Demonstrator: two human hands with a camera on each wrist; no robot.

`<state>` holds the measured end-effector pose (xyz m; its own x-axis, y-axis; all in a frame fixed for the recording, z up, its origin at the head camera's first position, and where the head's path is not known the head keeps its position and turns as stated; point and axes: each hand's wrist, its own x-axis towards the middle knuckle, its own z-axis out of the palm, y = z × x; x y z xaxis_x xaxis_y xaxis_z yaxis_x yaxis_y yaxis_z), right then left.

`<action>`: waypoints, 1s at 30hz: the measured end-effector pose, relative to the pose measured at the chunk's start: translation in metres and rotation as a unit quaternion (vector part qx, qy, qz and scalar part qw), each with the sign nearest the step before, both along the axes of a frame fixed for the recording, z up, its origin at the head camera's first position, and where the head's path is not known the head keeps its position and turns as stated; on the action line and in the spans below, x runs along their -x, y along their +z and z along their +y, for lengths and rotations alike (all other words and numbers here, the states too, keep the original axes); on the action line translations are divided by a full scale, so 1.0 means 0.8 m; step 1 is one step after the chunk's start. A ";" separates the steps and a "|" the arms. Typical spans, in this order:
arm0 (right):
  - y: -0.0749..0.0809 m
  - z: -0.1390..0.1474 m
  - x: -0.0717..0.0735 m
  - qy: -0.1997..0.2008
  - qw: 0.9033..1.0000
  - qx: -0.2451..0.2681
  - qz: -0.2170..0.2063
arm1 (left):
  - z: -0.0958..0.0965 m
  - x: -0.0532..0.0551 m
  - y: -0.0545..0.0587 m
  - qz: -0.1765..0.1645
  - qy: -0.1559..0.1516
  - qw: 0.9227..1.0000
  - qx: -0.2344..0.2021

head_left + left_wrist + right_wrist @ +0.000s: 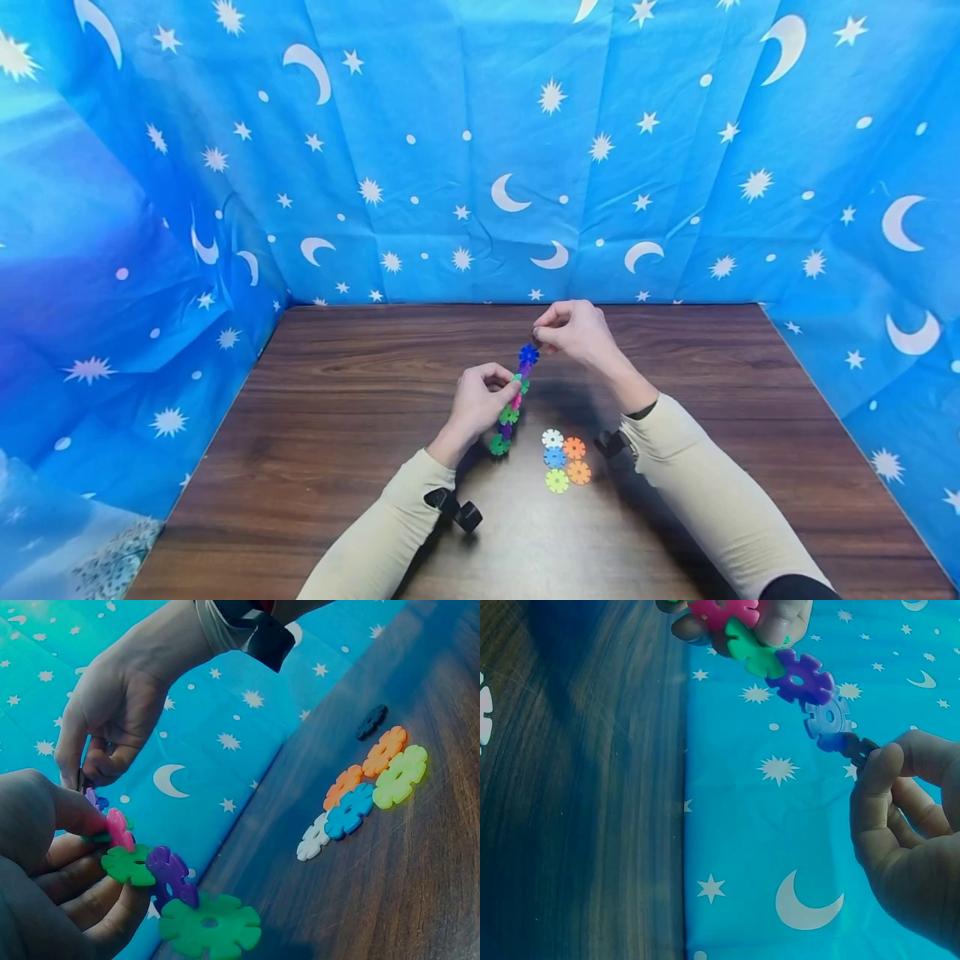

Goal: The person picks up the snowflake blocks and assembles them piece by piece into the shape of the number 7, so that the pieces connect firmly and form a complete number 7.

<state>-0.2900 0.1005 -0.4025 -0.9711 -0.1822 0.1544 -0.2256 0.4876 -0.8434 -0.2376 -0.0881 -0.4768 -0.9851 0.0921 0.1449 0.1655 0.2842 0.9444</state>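
A chain of notched plastic snowflake discs slants above the table, with a green disc [498, 445] at its lower end, then purple, green, pink, green and purple ones. My left hand [483, 400] pinches this chain near its middle, by the pink disc [120, 829]. Toward the far end is a blue disc [528, 355]. My right hand [581, 335] pinches a black disc [859, 748] between thumb and forefinger. That black disc touches the blue one's edge; whether their slots are locked together I cannot tell.
Loose discs lie on the wooden table [360, 400] between the forearms: white [552, 437], blue [554, 457], yellow-green [557, 481] and two orange [574, 447]. A dark disc [371, 721] shows near them in the left wrist view. A blue star-patterned cloth [450, 167] stands behind.
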 end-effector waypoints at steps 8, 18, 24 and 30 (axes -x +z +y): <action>-0.002 0.000 -0.001 0.001 1.000 -0.009 -0.008 | -0.001 -0.001 0.001 0.005 0.001 1.000 0.004; -0.009 0.000 -0.002 -0.008 1.000 -0.001 -0.013 | -0.002 0.000 -0.001 0.016 0.004 1.000 0.025; -0.015 -0.002 -0.003 -0.019 1.000 -0.008 -0.019 | -0.001 -0.002 -0.002 0.022 0.000 0.999 0.026; -0.016 0.003 0.000 0.004 0.999 0.017 -0.045 | -0.001 -0.003 -0.001 0.025 -0.003 0.999 0.034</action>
<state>-0.2899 0.1027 -0.4150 -0.9798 -0.1861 0.0738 -0.1527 0.4563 -0.8766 -0.2350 -0.0890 -0.4780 -0.9763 0.1101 0.1865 0.2135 0.3452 0.9139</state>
